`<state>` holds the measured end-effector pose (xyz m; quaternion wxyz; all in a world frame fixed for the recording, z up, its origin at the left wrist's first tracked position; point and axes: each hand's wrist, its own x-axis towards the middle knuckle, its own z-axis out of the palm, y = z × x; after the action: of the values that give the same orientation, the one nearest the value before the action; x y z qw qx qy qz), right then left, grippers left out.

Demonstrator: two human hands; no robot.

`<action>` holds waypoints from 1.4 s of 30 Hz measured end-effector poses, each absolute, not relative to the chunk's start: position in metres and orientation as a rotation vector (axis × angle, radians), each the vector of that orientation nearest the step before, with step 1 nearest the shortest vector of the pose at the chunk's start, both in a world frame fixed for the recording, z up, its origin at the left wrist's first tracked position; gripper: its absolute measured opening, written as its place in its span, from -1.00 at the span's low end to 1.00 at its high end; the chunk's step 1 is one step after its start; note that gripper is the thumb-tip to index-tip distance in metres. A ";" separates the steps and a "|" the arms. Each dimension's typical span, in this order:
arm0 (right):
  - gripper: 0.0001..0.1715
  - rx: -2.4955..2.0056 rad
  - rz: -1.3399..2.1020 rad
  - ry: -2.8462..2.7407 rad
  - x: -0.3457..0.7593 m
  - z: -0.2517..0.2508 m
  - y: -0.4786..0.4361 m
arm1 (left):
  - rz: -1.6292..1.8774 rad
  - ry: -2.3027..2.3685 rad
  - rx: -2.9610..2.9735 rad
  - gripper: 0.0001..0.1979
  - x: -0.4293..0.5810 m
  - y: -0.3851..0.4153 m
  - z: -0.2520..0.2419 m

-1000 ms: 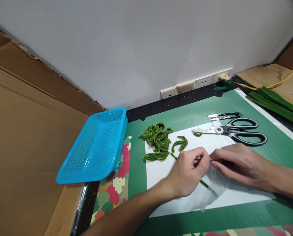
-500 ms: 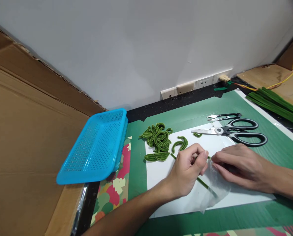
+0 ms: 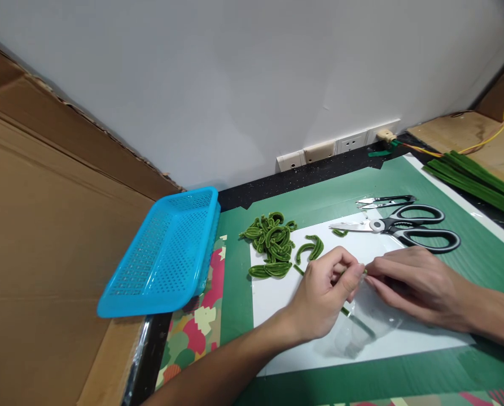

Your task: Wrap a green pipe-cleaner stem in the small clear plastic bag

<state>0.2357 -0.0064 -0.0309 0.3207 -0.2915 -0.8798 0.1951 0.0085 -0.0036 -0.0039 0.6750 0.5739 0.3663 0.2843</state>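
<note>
Two bare hands meet over a white rectangular paper sheet on a green desk mat. The left hand has its thumb pressed against a curled forefinger, apparently pinching a small fuzzy green piece, mostly hidden; the right hand has thumb and fingertips drawn together, seemingly nipping the top of a thin clear plastic film. Half a second ago a slight gap separated the fingertips; now they touch, and the film's hanging end has lifted from the sheet's near edge, which suggests close fingertip work on the small piece, unfinished. A straight fuzzy green stem lies on the sheet, passing under the left hand and the film. A pile of fuzzy green loops covers the sheet's far left corner; black-and-grey-handled scissors lie across its far right corner. A blue perforated plastic basket sits at the desk's left edge.
</note>
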 end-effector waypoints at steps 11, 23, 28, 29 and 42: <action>-0.78 -0.802 0.486 -2.222 0.238 -0.034 -0.008 | 0.616 0.812 1.310 -0.70 0.008 -0.003 -0.004; -0.81 -0.809 0.465 -2.232 0.237 -0.033 -0.007 | 0.585 0.820 1.332 -0.67 0.008 -0.003 -0.002; -0.83 -0.797 0.480 -2.232 0.238 -0.032 -0.007 | 0.580 0.817 1.340 -0.68 0.008 -0.003 -0.001; -0.83 -0.796 0.485 -2.233 0.238 -0.032 -0.007 | 0.579 0.818 1.343 -0.69 0.008 -0.003 -0.001; -0.87 -0.784 0.511 -2.255 0.237 -0.034 -0.006 | 0.537 0.858 1.388 -0.72 0.007 -0.003 -0.001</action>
<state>0.2370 -0.0062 -0.0341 0.3429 -0.3015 -0.8676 0.1968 0.0068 -0.0031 -0.0012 0.6532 0.6119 0.3780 0.2366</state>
